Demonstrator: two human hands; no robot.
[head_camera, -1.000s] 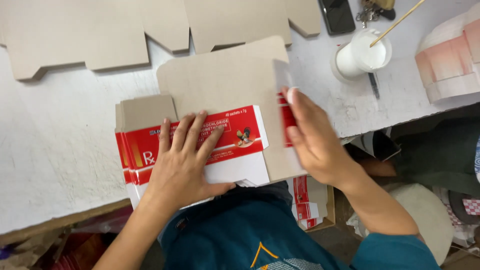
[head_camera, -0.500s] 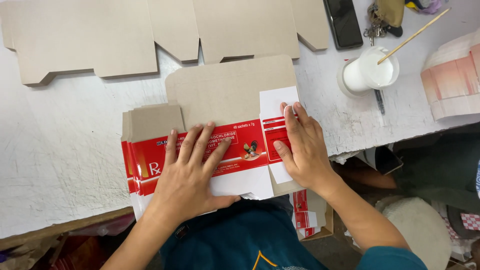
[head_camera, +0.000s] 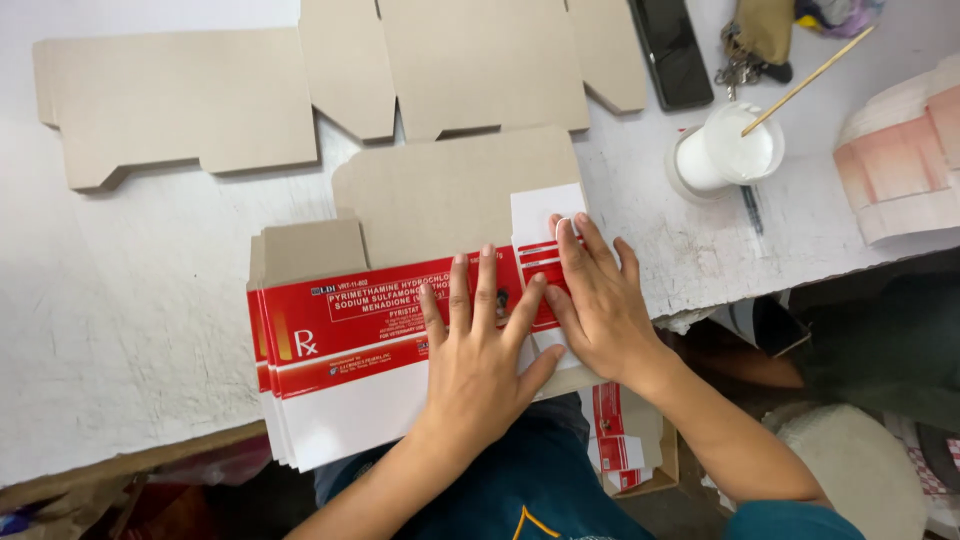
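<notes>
Left hand (head_camera: 478, 352) slid rightward; carton (head_camera: 380, 340) lengthwise left-right.

a white cup (head_camera: 725, 158) with a stick (head_camera: 808, 78), a black phone (head_camera: 670, 52), keys (head_camera: 742, 62), unfolded brown cardboard blanks (head_camera: 190, 100).

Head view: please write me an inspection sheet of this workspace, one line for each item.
Surface: white worktop, stained, its front edge worn.
Job's things: red and white printed carton blank on top of a stack, with a side flap folded over it.
Clutter: plain brown blanks at the back; white cup of white liquid with a stick in it; dark phone; keys; pink and white blanks at the right.
Hands: left hand flat on the carton blank; right hand flat on the flap.
Cables: nothing seen.
Surroundings: more printed cartons in a box below the worktop.
</notes>
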